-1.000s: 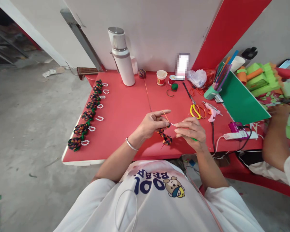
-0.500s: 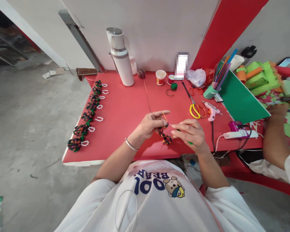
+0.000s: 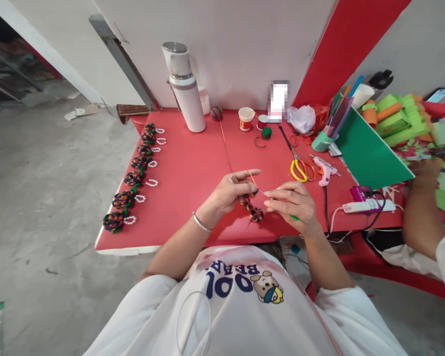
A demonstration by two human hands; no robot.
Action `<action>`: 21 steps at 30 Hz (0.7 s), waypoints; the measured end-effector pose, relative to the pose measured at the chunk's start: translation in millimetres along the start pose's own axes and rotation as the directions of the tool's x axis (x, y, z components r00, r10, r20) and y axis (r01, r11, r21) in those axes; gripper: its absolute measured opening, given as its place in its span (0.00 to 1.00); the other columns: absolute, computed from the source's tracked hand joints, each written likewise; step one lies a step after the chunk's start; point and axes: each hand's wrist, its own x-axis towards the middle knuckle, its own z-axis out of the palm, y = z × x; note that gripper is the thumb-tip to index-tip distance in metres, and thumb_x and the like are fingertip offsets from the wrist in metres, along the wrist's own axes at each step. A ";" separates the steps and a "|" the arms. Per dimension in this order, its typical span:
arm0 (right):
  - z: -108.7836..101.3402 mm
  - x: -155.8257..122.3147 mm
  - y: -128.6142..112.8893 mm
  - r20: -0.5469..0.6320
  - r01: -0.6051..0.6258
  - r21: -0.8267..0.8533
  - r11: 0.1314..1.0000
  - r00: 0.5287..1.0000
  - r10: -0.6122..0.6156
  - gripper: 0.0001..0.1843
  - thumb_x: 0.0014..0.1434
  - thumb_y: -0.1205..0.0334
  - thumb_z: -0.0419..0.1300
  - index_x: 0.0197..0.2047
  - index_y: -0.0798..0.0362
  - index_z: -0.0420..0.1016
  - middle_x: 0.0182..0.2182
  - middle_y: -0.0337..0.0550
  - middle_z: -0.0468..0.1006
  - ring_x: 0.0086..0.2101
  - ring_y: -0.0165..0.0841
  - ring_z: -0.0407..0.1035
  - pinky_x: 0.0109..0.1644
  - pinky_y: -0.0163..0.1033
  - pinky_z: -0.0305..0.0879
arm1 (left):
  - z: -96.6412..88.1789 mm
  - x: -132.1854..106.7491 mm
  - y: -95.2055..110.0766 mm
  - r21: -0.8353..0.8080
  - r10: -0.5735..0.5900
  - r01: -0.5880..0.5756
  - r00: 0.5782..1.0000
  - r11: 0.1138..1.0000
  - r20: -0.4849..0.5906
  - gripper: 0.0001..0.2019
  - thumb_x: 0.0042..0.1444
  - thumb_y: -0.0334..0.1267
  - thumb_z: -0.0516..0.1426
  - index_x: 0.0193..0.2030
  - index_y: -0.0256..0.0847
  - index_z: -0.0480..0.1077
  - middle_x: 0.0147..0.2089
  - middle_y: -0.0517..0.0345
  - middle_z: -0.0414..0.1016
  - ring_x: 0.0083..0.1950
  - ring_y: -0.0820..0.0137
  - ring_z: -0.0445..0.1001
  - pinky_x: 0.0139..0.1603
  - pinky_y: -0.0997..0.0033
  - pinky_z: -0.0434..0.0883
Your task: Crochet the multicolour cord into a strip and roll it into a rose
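Note:
My left hand (image 3: 234, 191) pinches a dark, multicoloured strip of crochet (image 3: 255, 212), which hangs curled below the fingers. Over the raised index finger of that hand runs orange yarn (image 3: 224, 137), leading back to a yarn ball (image 3: 216, 113) by the wall. My right hand (image 3: 293, 205) is closed around a crochet hook (image 3: 294, 217) with a green handle. The hook's thin metal tip meets the work beside my left thumb. Part of the handle is hidden behind my right fingers.
Crocheted flowers (image 3: 123, 199) with white bead loops line the table's left edge. A white thermos (image 3: 188, 94) and paper cup (image 3: 246, 118) stand at the back. To the right lie scissors (image 3: 299, 169), a glue gun (image 3: 325, 170) and a power strip (image 3: 367, 206). Another person's arm (image 3: 422, 202) rests far right.
Both hands stay almost in place. My right hand and the hook shift very slightly at the work; the rest looks the same.

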 end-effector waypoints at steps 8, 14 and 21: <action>-7.0 1.4 -5.5 0.104 0.116 -0.165 0.979 0.990 -0.099 0.19 0.64 0.69 0.65 0.54 0.37 0.81 0.51 0.35 0.86 0.48 0.35 0.74 0.50 0.44 0.75 | -1.2 -0.7 -0.6 -0.037 -0.036 0.035 0.999 0.999 -0.006 0.38 0.38 0.32 0.72 0.61 0.31 0.74 0.29 0.60 0.77 0.23 0.79 0.68 0.19 0.78 0.57; -2.3 1.3 -2.2 -0.040 -0.095 0.183 0.979 0.994 0.103 0.17 0.61 0.63 0.69 0.52 0.37 0.82 0.46 0.38 0.87 0.43 0.38 0.76 0.47 0.49 0.76 | 1.3 -0.9 1.5 -0.026 -0.045 0.046 0.998 0.999 0.035 0.38 0.39 0.30 0.72 0.62 0.31 0.74 0.30 0.59 0.77 0.22 0.79 0.67 0.18 0.79 0.57; 27.7 -9.5 -7.9 -0.081 -0.462 0.622 0.632 0.765 0.639 0.07 0.65 0.54 0.65 0.43 0.40 0.85 0.39 0.39 0.88 0.41 0.38 0.80 0.48 0.47 0.77 | 4.1 -2.2 1.0 -0.001 0.001 -0.001 1.000 1.000 0.002 0.39 0.38 0.31 0.72 0.62 0.30 0.73 0.30 0.61 0.76 0.23 0.79 0.68 0.18 0.79 0.59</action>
